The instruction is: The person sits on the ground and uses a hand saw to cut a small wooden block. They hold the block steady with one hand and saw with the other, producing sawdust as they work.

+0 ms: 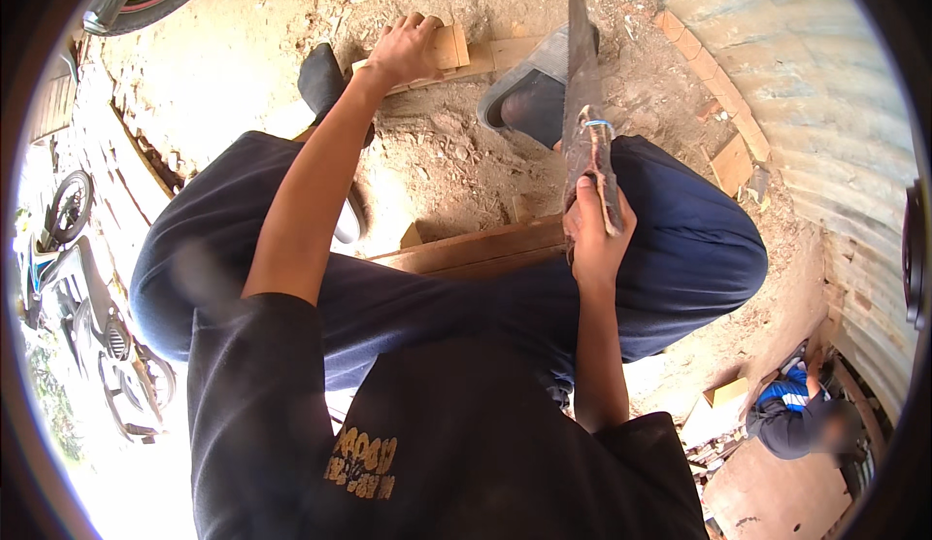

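Observation:
Ahead of my left knee, my left hand point(401, 51) is closed over a short, pale wooden board point(450, 48) near the ground. Another light wood strip point(515, 51) runs from it toward my sandalled right foot point(505, 93). My right hand point(596, 231) grips a handsaw by its worn wooden handle point(604, 176), which has a light blue band round it. Above my right knee, the long dark saw blade point(582, 50) points away from me, apart from the board. Its far tip runs out at the upper edge.
A wooden beam point(485, 252) lies under my legs. Wood blocks point(709, 72) line a corrugated metal sheet point(825, 84) at the right. A tyre point(165, 1) stands far left, with motorbikes point(92, 297) below it. Another person point(788, 414) is at the lower right.

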Available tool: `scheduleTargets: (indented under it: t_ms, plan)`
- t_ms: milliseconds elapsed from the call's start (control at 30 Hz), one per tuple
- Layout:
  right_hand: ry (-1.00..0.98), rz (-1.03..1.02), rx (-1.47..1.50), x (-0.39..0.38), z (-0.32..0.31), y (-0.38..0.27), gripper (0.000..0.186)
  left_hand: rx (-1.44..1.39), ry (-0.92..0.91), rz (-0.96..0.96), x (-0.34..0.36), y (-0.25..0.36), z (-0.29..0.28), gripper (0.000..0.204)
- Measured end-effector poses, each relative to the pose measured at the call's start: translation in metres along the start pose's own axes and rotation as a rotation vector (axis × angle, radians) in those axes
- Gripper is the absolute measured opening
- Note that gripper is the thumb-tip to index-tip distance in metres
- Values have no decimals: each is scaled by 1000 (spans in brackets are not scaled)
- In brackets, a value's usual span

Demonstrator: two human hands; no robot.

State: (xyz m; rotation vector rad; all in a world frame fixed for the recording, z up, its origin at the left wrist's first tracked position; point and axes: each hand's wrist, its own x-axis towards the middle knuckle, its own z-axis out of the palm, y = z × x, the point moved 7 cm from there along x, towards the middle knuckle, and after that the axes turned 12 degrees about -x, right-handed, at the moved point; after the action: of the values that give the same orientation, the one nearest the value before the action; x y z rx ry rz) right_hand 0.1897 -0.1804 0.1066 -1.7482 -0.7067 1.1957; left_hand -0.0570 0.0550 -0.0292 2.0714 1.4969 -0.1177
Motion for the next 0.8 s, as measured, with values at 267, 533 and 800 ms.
scheduleTargets:
  t_ms: [267,533,800]
  plan:
    - [-53,-19,-16,2,12,-1,16,-106,30,194,-13,20,-19,73]
    - [-90,-60,-145,-4,19,5,14,11,-94,31,-25,22,-9,42]
    - [-180,-55,-244,-9,32,6,14,5,-38,41,-31,21,-24,41]
